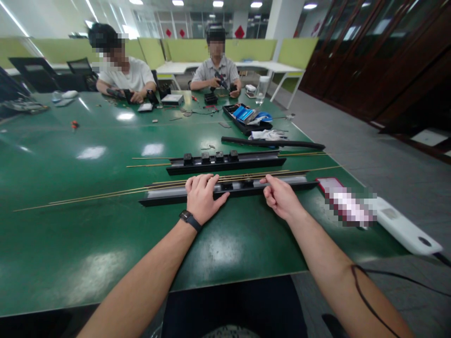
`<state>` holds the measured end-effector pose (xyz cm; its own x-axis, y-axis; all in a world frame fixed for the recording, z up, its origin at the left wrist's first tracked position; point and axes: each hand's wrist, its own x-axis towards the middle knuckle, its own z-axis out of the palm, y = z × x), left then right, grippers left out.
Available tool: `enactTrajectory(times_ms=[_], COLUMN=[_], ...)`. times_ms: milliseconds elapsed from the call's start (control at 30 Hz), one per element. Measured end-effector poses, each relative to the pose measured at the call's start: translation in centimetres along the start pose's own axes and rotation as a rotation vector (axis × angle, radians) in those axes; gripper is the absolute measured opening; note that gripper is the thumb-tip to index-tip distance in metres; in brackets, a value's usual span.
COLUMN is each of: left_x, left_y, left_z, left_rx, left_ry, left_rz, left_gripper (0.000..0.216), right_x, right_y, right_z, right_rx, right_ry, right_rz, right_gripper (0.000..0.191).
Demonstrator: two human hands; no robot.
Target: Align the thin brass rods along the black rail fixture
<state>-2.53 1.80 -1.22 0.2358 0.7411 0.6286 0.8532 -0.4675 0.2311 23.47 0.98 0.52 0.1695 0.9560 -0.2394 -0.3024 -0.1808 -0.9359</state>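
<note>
A long black channel [165, 198] with a pale inner strip lies across the green table in front of me. Thin brass-coloured rods [116, 192] run along it and stick out past its left end. My left hand [201, 197] lies over the channel's middle, fingers bent across the rods to the far rim and thumb along the near side. Farther right, my right hand [280, 195] is closed, its index finger reaching to the rods; what its fingers pinch, if anything, is hidden. Between the hands, dark small parts [248, 183] sit inside the channel.
Behind lies a second black channel [225, 165] with several black blocks and rods. Beyond are a black tube [271, 142], gloves [269, 134] and a tool tray [243, 119]. A red-edged phone [327, 183] and white power strip [405, 225] lie right. Two people work across the table.
</note>
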Motion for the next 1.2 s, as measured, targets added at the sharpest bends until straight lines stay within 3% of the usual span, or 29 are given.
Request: enactTrajectory(times_ms=[200, 433, 633, 1200], left_x=[-0.07, -0.02, -0.07, -0.01], left_y=[-0.09, -0.03, -0.09, -0.09], left_z=[0.13, 0.09, 0.09, 0.03], left_rx=[0.001, 0.0, -0.007, -0.014], left_ry=[-0.004, 0.011, 0.004, -0.011], left_rz=[-0.002, 0.008, 0.002, -0.003], left_gripper=[0.051, 0.05, 0.05, 0.051], right_x=[0.03, 0.19, 0.33, 0.26], right_y=[-0.21, 0.24, 0.06, 0.2], right_z=[0.09, -0.02, -0.13, -0.15], right_rx=[0.032, -0.023, 0.039, -0.008], right_ry=[0.06, -0.034, 0.055, -0.031], right_rz=[0.011, 0.015, 0.025, 0.02], right_gripper=[0.026, 0.03, 0.024, 0.027])
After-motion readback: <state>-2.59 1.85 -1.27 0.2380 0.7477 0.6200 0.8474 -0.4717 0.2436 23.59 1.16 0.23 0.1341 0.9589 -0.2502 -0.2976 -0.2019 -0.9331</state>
